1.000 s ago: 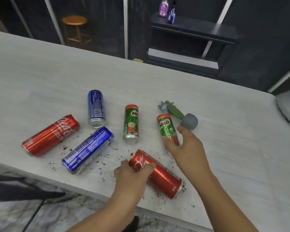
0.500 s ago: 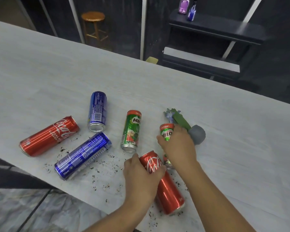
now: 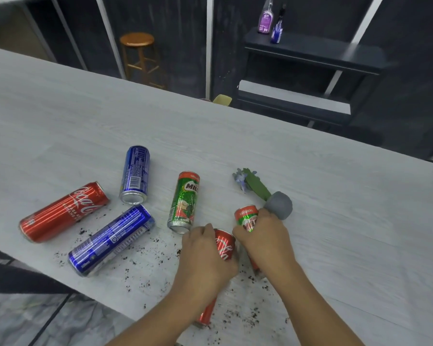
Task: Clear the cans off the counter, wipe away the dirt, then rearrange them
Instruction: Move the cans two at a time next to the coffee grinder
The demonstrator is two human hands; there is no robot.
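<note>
Several cans lie on the pale counter (image 3: pixel 60 116). My left hand (image 3: pixel 205 260) grips a red Coca-Cola can (image 3: pixel 224 245) near the front edge. Beside it my right hand (image 3: pixel 265 240) grips a green Milo can (image 3: pixel 246 217). A second Milo can (image 3: pixel 185 202) lies just left of my hands. Two blue cans (image 3: pixel 135 174) (image 3: pixel 111 240) and another red Coca-Cola can (image 3: pixel 63 212) lie further left. Dark dirt crumbs (image 3: pixel 145 260) are scattered around the front cans.
A small grey pot with green leaves and a purple flower (image 3: pixel 260 192) lies tipped over just behind my right hand. Beyond the counter stand a wooden stool (image 3: pixel 138 56) and a dark shelf (image 3: pixel 313 51) with two bottles. The counter's front edge runs diagonally below the cans.
Both hands closed round their cans: the left on the red Coca-Cola can, the right on the Milo can. The red can swung to point more toward me.
</note>
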